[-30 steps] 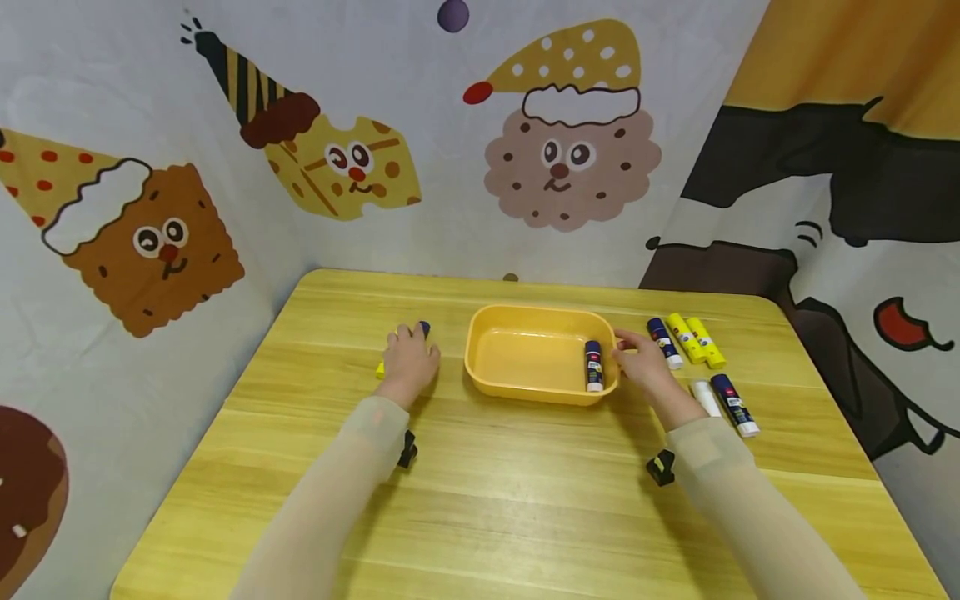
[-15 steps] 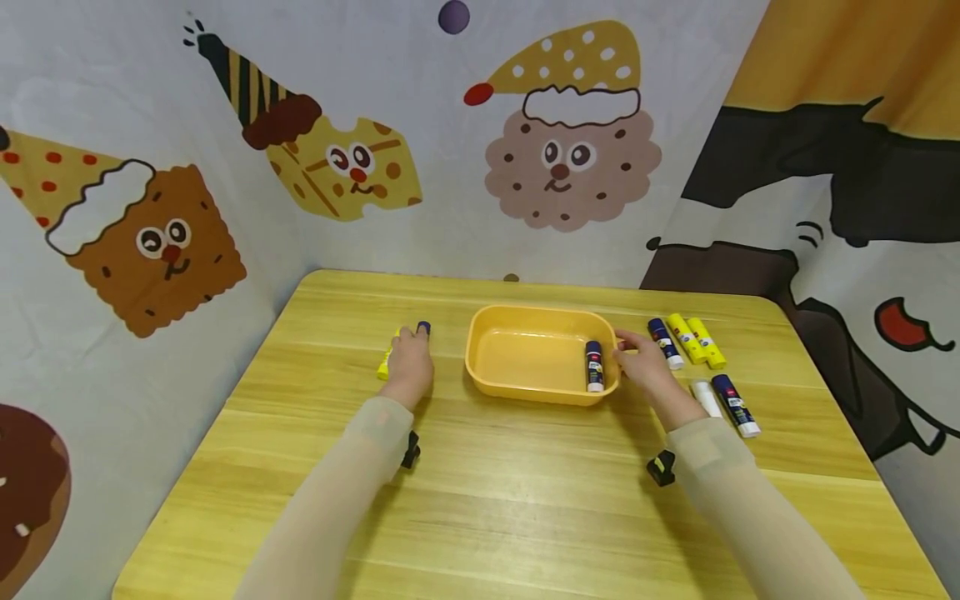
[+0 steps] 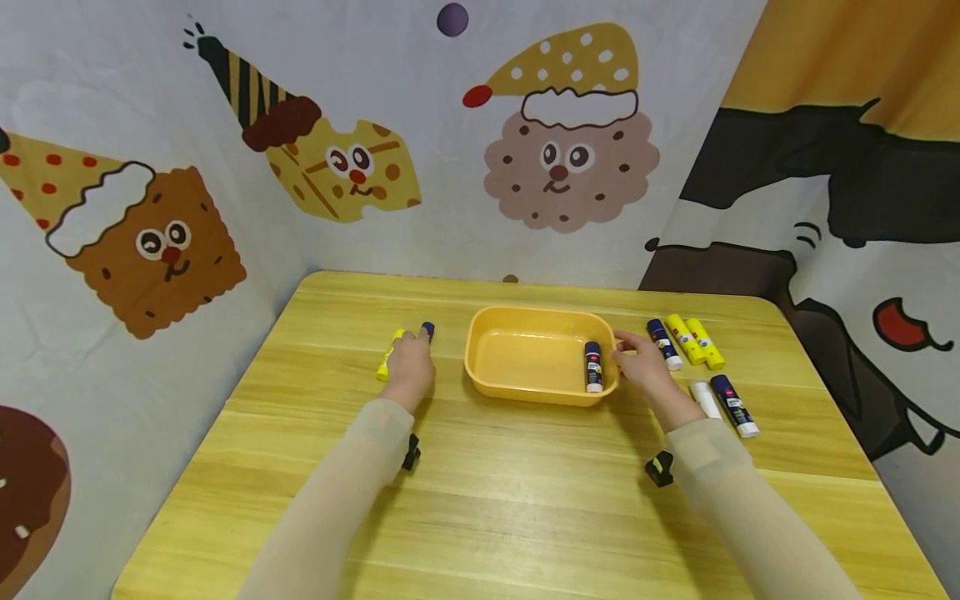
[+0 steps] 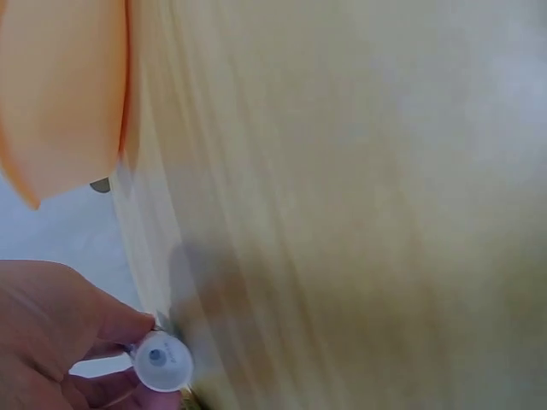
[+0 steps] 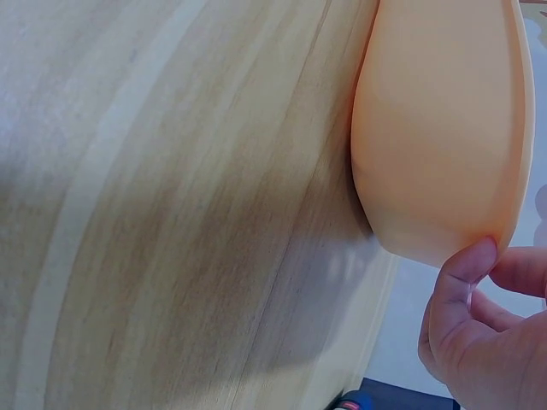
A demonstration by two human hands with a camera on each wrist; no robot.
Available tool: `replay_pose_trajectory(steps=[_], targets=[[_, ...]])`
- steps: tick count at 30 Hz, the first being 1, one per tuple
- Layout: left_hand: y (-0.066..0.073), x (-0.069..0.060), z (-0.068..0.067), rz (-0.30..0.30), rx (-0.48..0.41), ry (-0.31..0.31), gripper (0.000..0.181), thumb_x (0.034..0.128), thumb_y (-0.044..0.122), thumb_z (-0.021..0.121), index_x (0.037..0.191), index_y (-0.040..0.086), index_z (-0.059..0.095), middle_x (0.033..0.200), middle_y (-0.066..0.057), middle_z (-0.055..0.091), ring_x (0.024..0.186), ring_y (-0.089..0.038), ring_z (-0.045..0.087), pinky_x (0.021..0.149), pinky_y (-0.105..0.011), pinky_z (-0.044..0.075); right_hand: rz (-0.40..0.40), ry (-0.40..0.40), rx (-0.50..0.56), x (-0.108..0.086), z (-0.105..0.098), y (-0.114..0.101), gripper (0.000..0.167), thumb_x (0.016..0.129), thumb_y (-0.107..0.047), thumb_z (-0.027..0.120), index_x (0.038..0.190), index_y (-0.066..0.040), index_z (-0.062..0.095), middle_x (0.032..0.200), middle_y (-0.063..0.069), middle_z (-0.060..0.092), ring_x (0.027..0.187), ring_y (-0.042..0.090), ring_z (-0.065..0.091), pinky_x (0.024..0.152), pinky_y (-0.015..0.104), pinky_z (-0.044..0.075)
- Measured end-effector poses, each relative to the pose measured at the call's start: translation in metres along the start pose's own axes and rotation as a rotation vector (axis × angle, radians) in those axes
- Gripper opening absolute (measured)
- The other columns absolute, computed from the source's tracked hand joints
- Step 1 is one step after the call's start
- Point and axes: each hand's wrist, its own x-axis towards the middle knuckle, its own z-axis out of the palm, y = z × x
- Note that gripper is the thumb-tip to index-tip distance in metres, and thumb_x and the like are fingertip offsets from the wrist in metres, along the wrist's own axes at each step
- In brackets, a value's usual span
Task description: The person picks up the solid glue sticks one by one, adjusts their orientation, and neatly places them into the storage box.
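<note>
My left hand [image 3: 409,368] pinches a blue-capped glue stick [image 3: 428,329] left of the tray. In the left wrist view, the white round end of this glue stick [image 4: 163,364] shows between thumb and fingers. Right beside it lies a yellow glue stick [image 3: 385,365], partly covered by the hand. A shallow yellow-orange plastic tray [image 3: 517,393] stands in the middle, with one dark blue glue stick [image 3: 593,365] inside near its right end. My right hand [image 3: 643,365] grips the tray's right rim between thumb and fingers, plain in the right wrist view.
Right of the right hand lie a dark blue glue stick [image 3: 664,343], two yellow glue sticks [image 3: 695,342], a white stick [image 3: 704,398] and another blue glue stick [image 3: 735,406]. The wooden table [image 3: 510,500] meets a cartoon-printed curtain [image 3: 450,242] at its back edge.
The left hand has shifted slightly, uncovering more of the yellow glue stick and of the blue cap. Tray and right hand stay as they were.
</note>
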Motion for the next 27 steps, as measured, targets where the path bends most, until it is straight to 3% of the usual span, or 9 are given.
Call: replay_pose_trajectory(steps=[9, 13, 20, 27], targets=[[0.0, -0.003, -0.002, -0.002, -0.083, 0.07, 0.07, 0.0828, 0.004, 0.061, 0.147, 0.012, 0.035, 0.126, -0.017, 0.051, 0.109, -0.032, 0.051, 0.07, -0.044, 0.054, -0.013, -0.004, -0.003, 0.001, 0.0, 0.0, 0.049, 0.099, -0.01, 0.043, 0.147, -0.007, 0.033, 0.127, 0.018, 0.041, 0.104, 0.027, 0.045, 0.085, 0.04, 0.05], [0.004, -0.003, -0.005, 0.001, -0.115, 0.104, 0.064, 0.088, 0.006, 0.057, 0.147, 0.014, 0.035, 0.128, -0.016, 0.051, 0.107, -0.031, 0.052, 0.068, -0.043, 0.054, -0.006, -0.004, 0.003, 0.001, 0.001, 0.0, 0.049, 0.099, -0.01, 0.044, 0.147, -0.008, 0.033, 0.128, 0.017, 0.041, 0.105, 0.027, 0.044, 0.088, 0.042, 0.049], [0.015, -0.001, -0.012, 0.019, -0.15, 0.105, 0.056, 0.0943, 0.013, 0.052, 0.148, 0.016, 0.034, 0.13, -0.015, 0.05, 0.113, -0.03, 0.052, 0.081, -0.042, 0.053, -0.012, 0.006, -0.001, -0.001, 0.001, 0.001, 0.049, 0.099, -0.01, 0.043, 0.147, -0.008, 0.033, 0.126, 0.017, 0.042, 0.101, 0.026, 0.046, 0.086, 0.043, 0.05], [0.026, -0.002, -0.019, 0.061, -0.165, 0.145, 0.054, 0.095, 0.016, 0.054, 0.146, 0.013, 0.037, 0.13, -0.016, 0.051, 0.114, -0.031, 0.052, 0.084, -0.042, 0.053, -0.002, 0.006, 0.009, 0.0, 0.001, 0.0, 0.049, 0.099, -0.01, 0.044, 0.147, -0.008, 0.033, 0.127, 0.017, 0.042, 0.101, 0.026, 0.046, 0.086, 0.041, 0.05]])
